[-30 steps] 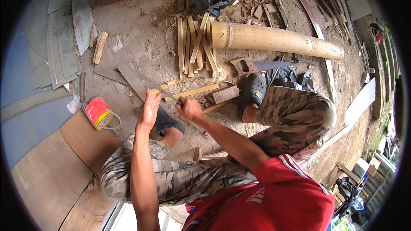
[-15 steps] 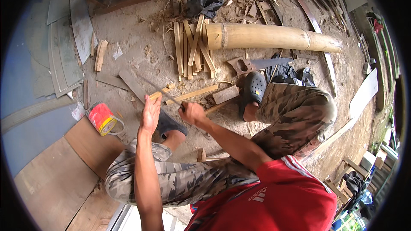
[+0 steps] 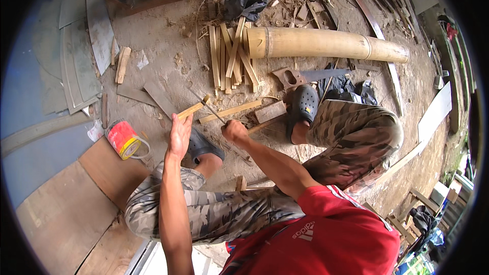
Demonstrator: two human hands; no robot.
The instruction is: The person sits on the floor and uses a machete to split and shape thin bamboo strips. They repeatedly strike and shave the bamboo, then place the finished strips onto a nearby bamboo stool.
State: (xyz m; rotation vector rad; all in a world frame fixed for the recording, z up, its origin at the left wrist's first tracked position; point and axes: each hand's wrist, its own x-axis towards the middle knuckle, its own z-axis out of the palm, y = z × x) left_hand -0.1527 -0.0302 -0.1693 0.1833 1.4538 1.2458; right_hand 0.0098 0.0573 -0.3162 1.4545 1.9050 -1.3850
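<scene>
My left hand (image 3: 179, 135) is closed on a short bamboo strip (image 3: 191, 110), which sticks out beyond the fingertips toward the right. Closed in a fist, my right hand (image 3: 236, 134) grips a long, thin-bladed knife (image 3: 216, 115), its handle mostly hidden in the fingers. The blade slants up to the left and crosses near the strip's free end; whether they touch I cannot tell. Beneath and to the right, another bamboo strip (image 3: 230, 111) lies on the ground. Close by is a wooden block (image 3: 270, 112). A pile of bamboo strips (image 3: 229, 63) lies farther off.
Beyond my right foot are a handsaw (image 3: 305, 76) and a thick bamboo pole (image 3: 321, 44). A red and yellow bucket (image 3: 125, 140) lies tipped at the left, near brown boards (image 3: 66, 209). Black plastic bags (image 3: 245, 1) and wood scraps litter the dirt floor. My clogs (image 3: 304, 103) flank the work.
The knife and my right hand have shifted slightly right, and the blade now crosses nearer the strip's far end. My left hand stays nearly still, with more of the strip exposed to view.
</scene>
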